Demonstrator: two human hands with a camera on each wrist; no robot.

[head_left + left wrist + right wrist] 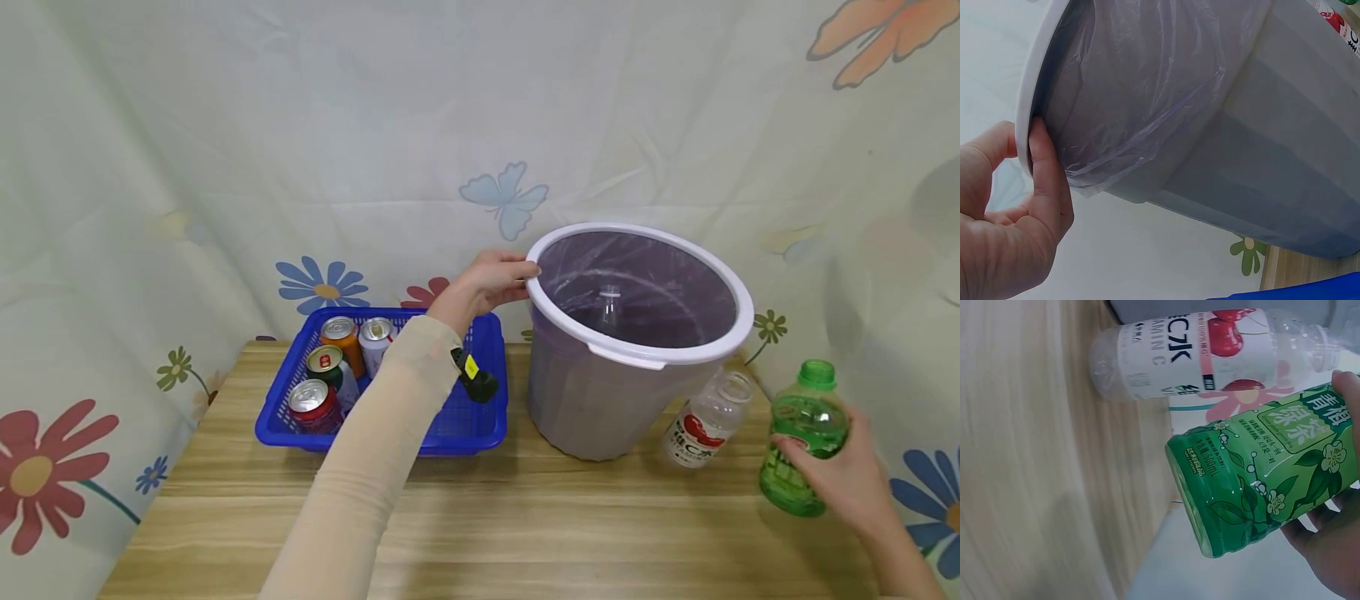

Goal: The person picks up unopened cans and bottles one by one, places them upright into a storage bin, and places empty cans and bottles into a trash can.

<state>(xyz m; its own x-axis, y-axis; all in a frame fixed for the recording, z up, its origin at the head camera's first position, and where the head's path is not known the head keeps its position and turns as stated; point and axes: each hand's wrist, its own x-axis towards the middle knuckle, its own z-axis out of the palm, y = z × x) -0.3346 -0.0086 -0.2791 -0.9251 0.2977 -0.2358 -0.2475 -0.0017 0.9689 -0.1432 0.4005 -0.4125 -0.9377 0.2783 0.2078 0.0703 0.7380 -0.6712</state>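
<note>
My left hand (491,283) grips the white rim (742,321) of a grey-purple trash bin (585,400) at its left side. In the left wrist view the thumb and fingers (1047,169) pinch that rim, by a clear plastic liner (1141,81). At the right, my right hand (847,475) holds a green tea bottle (806,408) by its body, nearly upright, its base raised above the table in the right wrist view. Between bin and hand stands a clear, capless bottle with a cherry label (697,433). Inside the bin a clear bottle (610,308) shows its neck; its lower part is dim.
A blue plastic basket (491,417) with several drink cans (326,375) stands left of the bin, partly hidden by my left forearm. Everything rests on a wood-grain table (525,533), with a flower-patterned cloth (390,125) hanging behind and at both sides.
</note>
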